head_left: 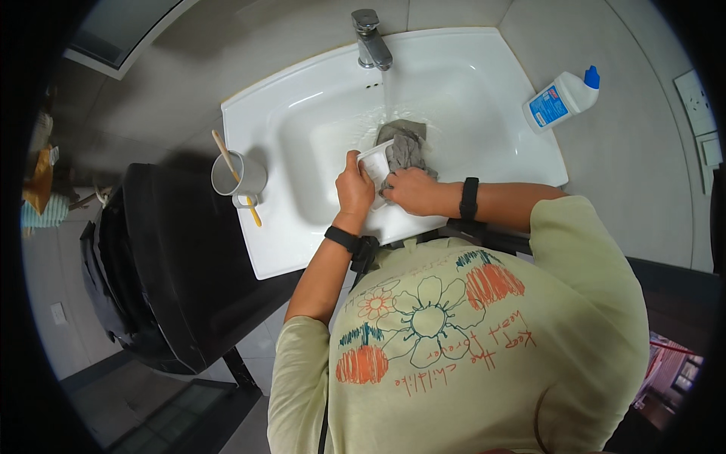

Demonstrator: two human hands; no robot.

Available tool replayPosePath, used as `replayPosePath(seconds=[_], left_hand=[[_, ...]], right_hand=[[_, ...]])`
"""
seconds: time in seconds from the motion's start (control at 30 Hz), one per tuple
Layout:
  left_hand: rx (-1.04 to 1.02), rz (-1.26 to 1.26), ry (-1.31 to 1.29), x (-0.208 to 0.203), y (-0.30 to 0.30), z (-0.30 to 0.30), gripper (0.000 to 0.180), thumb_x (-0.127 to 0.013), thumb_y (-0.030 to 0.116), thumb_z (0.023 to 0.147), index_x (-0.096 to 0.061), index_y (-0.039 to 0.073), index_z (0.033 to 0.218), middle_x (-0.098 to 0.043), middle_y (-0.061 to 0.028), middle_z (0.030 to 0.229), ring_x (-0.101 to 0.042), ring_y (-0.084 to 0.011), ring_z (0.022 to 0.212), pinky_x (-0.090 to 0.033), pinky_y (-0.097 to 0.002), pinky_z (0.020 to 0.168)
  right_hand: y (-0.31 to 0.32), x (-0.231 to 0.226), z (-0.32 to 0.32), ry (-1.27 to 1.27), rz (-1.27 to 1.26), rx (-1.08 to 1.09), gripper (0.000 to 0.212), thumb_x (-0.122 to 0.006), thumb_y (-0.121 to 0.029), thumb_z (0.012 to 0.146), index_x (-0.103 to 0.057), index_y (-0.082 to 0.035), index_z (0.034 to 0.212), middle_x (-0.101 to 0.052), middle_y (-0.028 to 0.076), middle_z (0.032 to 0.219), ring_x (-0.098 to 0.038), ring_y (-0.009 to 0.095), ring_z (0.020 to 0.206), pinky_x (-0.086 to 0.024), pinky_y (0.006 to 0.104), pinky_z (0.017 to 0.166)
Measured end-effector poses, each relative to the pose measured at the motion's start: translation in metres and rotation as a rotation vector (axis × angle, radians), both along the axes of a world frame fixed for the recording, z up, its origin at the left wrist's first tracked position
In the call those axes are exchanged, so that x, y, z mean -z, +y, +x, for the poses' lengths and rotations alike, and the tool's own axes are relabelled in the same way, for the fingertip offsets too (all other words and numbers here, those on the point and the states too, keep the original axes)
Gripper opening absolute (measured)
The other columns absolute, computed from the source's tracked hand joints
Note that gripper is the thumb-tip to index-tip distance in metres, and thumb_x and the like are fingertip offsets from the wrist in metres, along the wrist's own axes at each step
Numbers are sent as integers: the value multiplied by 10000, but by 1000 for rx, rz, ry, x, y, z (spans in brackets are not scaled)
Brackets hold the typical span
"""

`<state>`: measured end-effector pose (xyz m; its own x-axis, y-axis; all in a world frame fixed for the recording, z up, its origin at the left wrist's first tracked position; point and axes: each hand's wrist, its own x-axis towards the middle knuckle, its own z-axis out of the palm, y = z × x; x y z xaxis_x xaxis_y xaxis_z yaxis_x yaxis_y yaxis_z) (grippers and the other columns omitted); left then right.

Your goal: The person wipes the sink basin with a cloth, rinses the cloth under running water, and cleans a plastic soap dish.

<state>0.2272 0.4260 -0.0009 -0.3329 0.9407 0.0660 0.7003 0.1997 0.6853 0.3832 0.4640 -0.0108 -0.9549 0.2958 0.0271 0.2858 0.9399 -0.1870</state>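
My left hand grips a white, flat-sided item over the front part of the white sink; its exact kind is not clear. A wet grey cloth is bunched under my right hand, whose fingers are closed on it against the white item's right side. Part of the cloth hangs beyond, into the basin. From the chrome faucet a stream of water runs down just behind the cloth and splashes there.
On the sink's left rim stands a grey cup with a wooden-handled brush in it and a yellow-handled brush beside it. A white bottle with a blue cap rests on the right rim. A dark padded chair is at left.
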Motion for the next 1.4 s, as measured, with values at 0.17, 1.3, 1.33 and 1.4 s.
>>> replayPosePath(seconds=[0.17,1.3,1.33,1.4], left_hand=[[58,89,116,7,-1,5,237,-463,73,859,-448,75,1096,-577,-206,629,-573,-396,582,-444,-467,518],[964,-568,904,85,84,10,678,-686,185,636,-396,-118,1169,-575,-189,1056,-602,-309,925,-533,-414,668],[859,-550,907,76,82,19,586,-660,183,664,-453,-74,1148,-610,-191,992,-623,-327,858,-521,-413,684],[665,-448,715,59,92,13,476,-637,168,682,-516,-16,1104,-627,-190,926,-624,-334,826,-509,-415,697]], right_hand=[[-1,-23,-5,-241,-289,189,169,-522,-129,746,-650,-53,825,-637,130,828,-618,317,773,-479,426,654],[101,19,100,-177,-619,593,456,-628,-284,755,-572,-29,1128,-564,175,1141,-533,333,1050,-432,389,879],[103,27,103,-143,-625,620,470,-618,-321,771,-568,-16,1124,-552,195,1149,-518,355,1060,-423,403,887],[108,35,103,-29,-590,763,442,-620,-296,787,-573,4,1109,-575,190,1112,-551,317,1021,-437,381,862]])
